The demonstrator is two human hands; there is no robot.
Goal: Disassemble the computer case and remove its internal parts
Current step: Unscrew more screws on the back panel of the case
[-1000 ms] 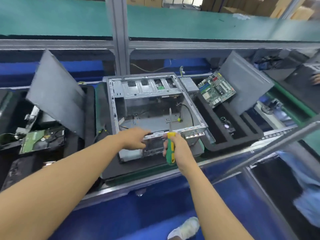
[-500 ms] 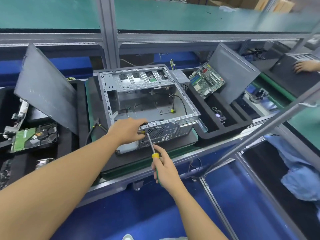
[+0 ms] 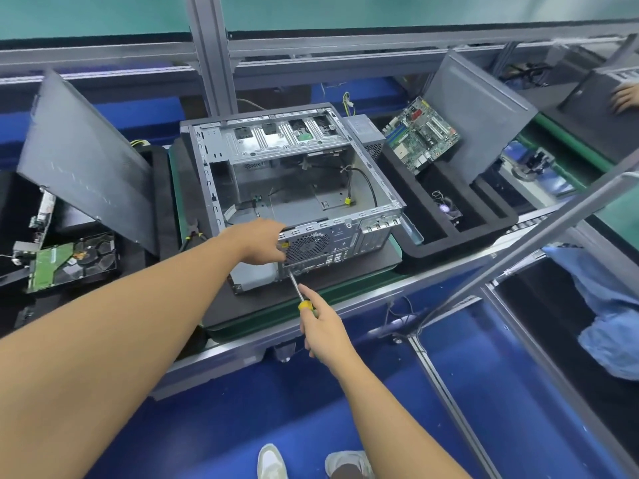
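Observation:
An open grey computer case lies on a black mat on the bench, its inside almost bare apart from a few cables. My left hand grips the near rear panel of the case by the fan grille. My right hand holds a screwdriver with a yellow and green handle. Its shaft points up at the lower edge of the rear panel, just under my left hand. The screwdriver's tip is hidden by the panel.
A grey side panel leans at the left over a tray with a hard drive. At the right, a black foam tray holds a motherboard, a small fan and another panel. Another person's hand works far right.
My right hand pulled back from the case's top edge toward me and turned the screwdriver so its shaft points at the rear panel. My left hand slid down the panel's left side.

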